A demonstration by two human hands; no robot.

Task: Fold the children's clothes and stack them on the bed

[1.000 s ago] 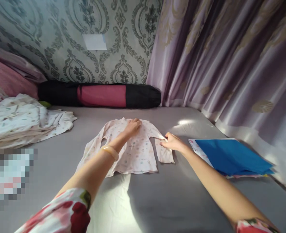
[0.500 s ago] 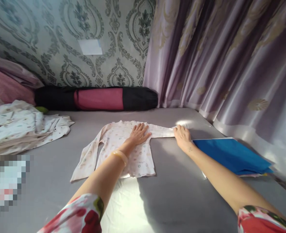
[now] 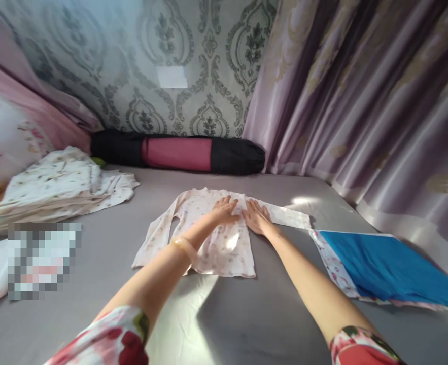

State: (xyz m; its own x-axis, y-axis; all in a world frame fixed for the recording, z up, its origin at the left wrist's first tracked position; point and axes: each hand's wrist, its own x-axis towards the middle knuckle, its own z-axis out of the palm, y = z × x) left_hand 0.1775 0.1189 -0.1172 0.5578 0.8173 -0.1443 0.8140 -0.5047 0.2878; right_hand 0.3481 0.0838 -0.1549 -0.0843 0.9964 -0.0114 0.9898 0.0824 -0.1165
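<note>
A small white long-sleeved shirt (image 3: 197, 223) with a faint print lies spread on the grey bed sheet (image 3: 277, 309), its collar away from me and both sleeves stretched out to the sides. My left hand (image 3: 227, 210) rests flat on the upper chest of the shirt, fingers apart. Just beside it, my right hand (image 3: 257, 218) lies with fingers extended over the right shoulder, where the sleeve joins the body. The right sleeve (image 3: 290, 217) runs on past that hand. Neither hand grips the cloth.
To the right lie folded blue cloths (image 3: 391, 263) over printed ones. At left sits a pile of white printed fabric (image 3: 56, 177), with a blurred-out item (image 3: 44, 261) nearer me. A black and maroon roll-shaped bag (image 3: 178, 153) lies along the wall, beside purple curtains (image 3: 322, 91).
My right hand has let go of the right sleeve's cuff and moved left to the shoulder. My left hand stays on the chest. The view has turned slightly left.
</note>
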